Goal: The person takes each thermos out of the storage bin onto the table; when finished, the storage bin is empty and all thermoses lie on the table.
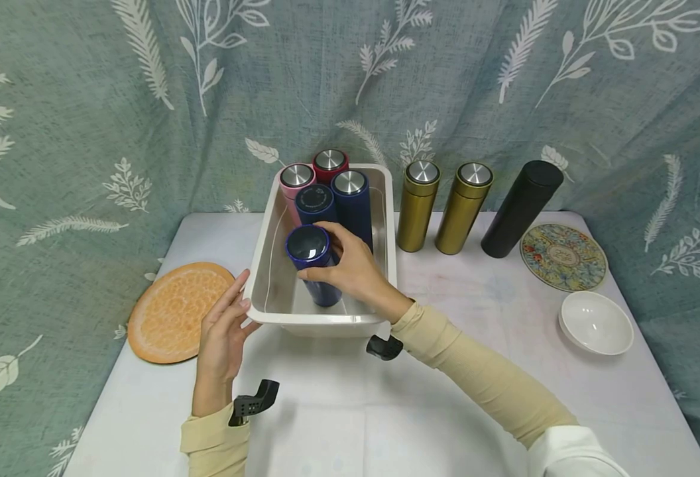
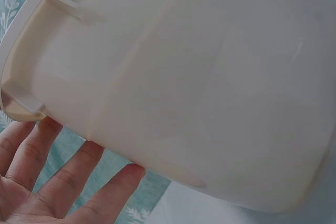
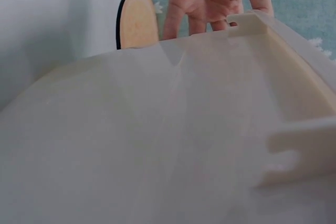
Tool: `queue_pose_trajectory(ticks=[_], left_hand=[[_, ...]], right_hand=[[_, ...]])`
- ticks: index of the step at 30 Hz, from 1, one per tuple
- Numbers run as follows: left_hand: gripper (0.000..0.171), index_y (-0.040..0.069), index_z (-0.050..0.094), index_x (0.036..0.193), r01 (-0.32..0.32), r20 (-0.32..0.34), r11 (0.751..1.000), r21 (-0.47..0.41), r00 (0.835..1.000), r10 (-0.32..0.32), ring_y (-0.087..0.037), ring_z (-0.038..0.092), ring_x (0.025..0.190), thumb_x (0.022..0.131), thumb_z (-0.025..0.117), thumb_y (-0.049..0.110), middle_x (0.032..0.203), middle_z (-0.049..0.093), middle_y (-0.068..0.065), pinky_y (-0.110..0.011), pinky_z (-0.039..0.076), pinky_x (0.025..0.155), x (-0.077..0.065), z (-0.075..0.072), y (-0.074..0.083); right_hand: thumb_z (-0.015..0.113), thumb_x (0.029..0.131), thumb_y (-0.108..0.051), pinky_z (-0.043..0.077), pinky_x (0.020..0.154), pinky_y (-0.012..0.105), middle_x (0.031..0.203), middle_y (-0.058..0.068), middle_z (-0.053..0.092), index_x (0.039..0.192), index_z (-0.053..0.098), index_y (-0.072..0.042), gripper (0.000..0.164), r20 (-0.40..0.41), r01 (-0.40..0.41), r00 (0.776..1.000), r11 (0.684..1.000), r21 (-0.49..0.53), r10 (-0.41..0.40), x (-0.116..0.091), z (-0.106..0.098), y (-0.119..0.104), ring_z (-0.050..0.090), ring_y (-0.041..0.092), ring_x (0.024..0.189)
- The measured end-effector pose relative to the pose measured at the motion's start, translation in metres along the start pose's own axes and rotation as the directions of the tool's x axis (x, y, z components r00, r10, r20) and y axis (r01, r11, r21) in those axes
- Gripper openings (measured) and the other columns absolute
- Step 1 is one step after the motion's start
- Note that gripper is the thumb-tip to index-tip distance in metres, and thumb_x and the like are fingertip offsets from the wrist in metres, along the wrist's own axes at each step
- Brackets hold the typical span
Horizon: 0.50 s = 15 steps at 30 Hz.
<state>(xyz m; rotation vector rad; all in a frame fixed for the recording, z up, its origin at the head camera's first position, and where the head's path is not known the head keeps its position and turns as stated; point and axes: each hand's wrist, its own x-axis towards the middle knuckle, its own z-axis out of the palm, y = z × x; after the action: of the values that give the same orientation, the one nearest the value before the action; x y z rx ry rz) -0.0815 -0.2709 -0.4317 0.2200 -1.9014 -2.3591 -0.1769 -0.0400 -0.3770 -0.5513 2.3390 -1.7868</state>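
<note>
In the head view my right hand [image 1: 358, 268] grips a glossy blue flask [image 1: 324, 291] near its dark lid, thumb on one side and fingers on the other. The flask stands inside the white plastic bin [image 1: 326, 319], towards its near end. Behind it in the bin are a pink flask [image 1: 290, 192], a red flask [image 1: 330, 173], a navy flask with a steel lid [image 1: 354, 209] and a navy flask with a dark lid [image 1: 315, 211]. My left hand [image 1: 221, 334] rests its outstretched fingers against the bin's left near corner; the left wrist view shows the fingertips [image 2: 134, 171] touching the outer wall.
Right of the bin stand two gold flasks [image 1: 415, 215] [image 1: 460, 215] and a leaning black flask [image 1: 517, 215]. A patterned round mat [image 1: 565, 258] and a white bowl [image 1: 596, 324] lie farther right. An orange round mat [image 1: 171, 311] is at left. A leaf-print curtain [image 1: 326, 79] hangs behind.
</note>
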Motion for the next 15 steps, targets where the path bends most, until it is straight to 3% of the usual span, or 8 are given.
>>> queue_pose_trajectory(ticks=[15], left_hand=[[0.051,0.009,0.041,0.154,0.016,-0.003,1.000,0.019,1.000,-0.016,-0.010,0.065,0.116,0.103,0.046,0.007,0.132,0.065,0.010,-0.031,0.057,0.090,-0.0001,-0.0013,0.0001]], right_hand=[[0.092,0.070,-0.016,0.043,0.114,0.033,0.133,0.007,0.064,0.135,0.053,-0.012,0.077,0.041,0.017,0.999,1.000,-0.015,-0.016,-0.0006,-0.0069,-0.0001,0.060,0.020,0.129]])
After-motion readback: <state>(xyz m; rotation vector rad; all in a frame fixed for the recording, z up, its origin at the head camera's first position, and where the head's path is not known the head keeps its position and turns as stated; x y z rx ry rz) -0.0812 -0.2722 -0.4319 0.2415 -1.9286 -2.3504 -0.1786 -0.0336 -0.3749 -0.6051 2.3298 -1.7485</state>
